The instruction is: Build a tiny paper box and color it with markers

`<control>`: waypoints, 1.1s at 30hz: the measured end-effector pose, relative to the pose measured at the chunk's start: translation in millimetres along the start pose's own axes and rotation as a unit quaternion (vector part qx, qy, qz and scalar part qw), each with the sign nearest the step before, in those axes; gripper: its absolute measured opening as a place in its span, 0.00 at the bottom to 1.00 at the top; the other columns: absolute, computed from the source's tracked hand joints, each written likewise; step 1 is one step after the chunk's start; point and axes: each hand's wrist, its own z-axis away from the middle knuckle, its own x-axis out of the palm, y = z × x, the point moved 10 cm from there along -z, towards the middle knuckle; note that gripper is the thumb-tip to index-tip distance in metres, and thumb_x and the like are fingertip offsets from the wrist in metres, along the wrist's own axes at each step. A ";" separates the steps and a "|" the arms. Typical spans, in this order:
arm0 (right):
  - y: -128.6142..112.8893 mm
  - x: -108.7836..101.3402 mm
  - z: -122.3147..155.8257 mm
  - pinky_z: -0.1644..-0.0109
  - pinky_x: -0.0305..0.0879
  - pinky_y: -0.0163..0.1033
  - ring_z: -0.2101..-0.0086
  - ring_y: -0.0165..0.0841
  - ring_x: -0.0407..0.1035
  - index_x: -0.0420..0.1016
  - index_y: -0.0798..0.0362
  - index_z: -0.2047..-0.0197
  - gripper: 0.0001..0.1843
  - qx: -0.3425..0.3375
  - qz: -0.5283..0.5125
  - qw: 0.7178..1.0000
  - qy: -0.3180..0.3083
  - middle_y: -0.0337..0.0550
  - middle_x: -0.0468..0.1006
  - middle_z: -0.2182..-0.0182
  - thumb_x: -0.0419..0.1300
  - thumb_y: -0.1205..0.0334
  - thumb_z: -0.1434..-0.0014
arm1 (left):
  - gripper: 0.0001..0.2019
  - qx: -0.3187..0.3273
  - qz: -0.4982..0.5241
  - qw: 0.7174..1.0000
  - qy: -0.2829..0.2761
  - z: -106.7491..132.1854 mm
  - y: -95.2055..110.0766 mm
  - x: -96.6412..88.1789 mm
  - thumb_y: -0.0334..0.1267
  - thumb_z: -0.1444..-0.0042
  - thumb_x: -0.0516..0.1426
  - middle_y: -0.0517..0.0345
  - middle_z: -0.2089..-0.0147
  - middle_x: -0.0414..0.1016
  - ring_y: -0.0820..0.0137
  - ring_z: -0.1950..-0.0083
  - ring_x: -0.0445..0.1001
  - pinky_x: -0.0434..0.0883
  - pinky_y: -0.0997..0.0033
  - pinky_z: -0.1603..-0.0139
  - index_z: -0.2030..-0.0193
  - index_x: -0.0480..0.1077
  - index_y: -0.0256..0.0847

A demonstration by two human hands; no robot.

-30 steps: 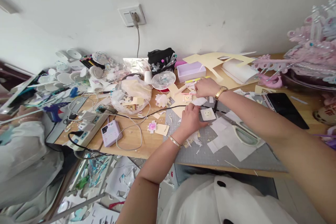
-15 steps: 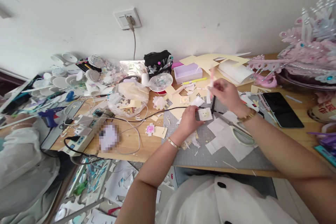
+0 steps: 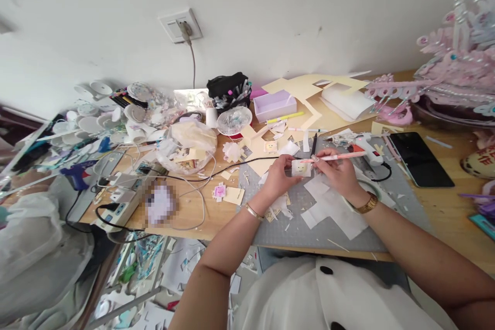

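Note:
Between the fingers of my left hand (image 3: 281, 176) is a small white square card (image 3: 301, 168) with a drawn smiling face. My right hand (image 3: 337, 171) grips a pink pen (image 3: 344, 156), its tip pointing left at the card's face. A black pen (image 3: 314, 143) lies just behind the card on the grey cutting mat (image 3: 278, 237). White paper sheets (image 3: 340, 211) lie in front of my right hand. Scissors with pale handles are mostly hidden under my right wrist. A small card with a yellow face (image 3: 270, 147) rests farther back.
Pale yellow cut sheets (image 3: 297, 87), a lilac box (image 3: 275, 107) and a black pen pouch (image 3: 229, 90) stand along the wall. At right are a phone (image 3: 421, 159), a hot glue gun (image 3: 368, 149) and pink crowns (image 3: 452, 77). A power strip (image 3: 124, 206) and another person's sleeve are left.
My right hand has come down toward the card, with the pink pen tilted from upright to nearly level. The left hand keeps the card in about the same place.

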 end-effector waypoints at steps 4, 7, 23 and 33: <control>-17.4 -14.5 4.7 0.71 0.68 0.40 0.72 0.35 0.72 0.73 0.47 0.65 0.18 -0.040 0.033 0.998 0.036 0.41 0.78 0.72 0.64 0.41 0.43 | 0.28 0.013 -0.026 1.000 0.004 1.7 4.8 1.4 0.27 0.55 0.69 0.56 0.56 0.78 0.63 0.52 0.76 0.72 0.62 0.48 0.47 0.68 0.44; -28.9 -19.6 6.9 0.66 0.70 0.42 0.67 0.38 0.75 0.75 0.48 0.64 0.16 -0.061 0.085 0.994 0.032 0.43 0.80 0.69 0.61 0.43 0.40 | 0.29 0.019 -0.058 0.998 0.011 2.2 6.3 0.6 0.28 0.55 0.69 0.56 0.57 0.78 0.62 0.53 0.75 0.72 0.60 0.48 0.45 0.70 0.44; -11.7 -1.4 25.2 0.65 0.73 0.41 0.62 0.40 0.78 0.74 0.46 0.58 0.12 -0.011 0.091 0.996 0.003 0.44 0.83 0.64 0.64 0.50 0.43 | 0.28 0.051 -0.156 0.986 0.034 6.6 17.9 -3.5 0.33 0.53 0.70 0.56 0.58 0.78 0.62 0.55 0.75 0.72 0.61 0.51 0.45 0.71 0.44; -8.1 -14.7 22.2 0.64 0.71 0.43 0.66 0.39 0.77 0.76 0.47 0.64 0.08 -0.008 0.128 0.991 0.043 0.42 0.83 0.69 0.62 0.53 0.42 | 0.26 0.058 -0.152 0.986 0.035 6.9 15.2 -2.1 0.31 0.52 0.69 0.52 0.54 0.78 0.62 0.53 0.75 0.72 0.60 0.49 0.46 0.71 0.42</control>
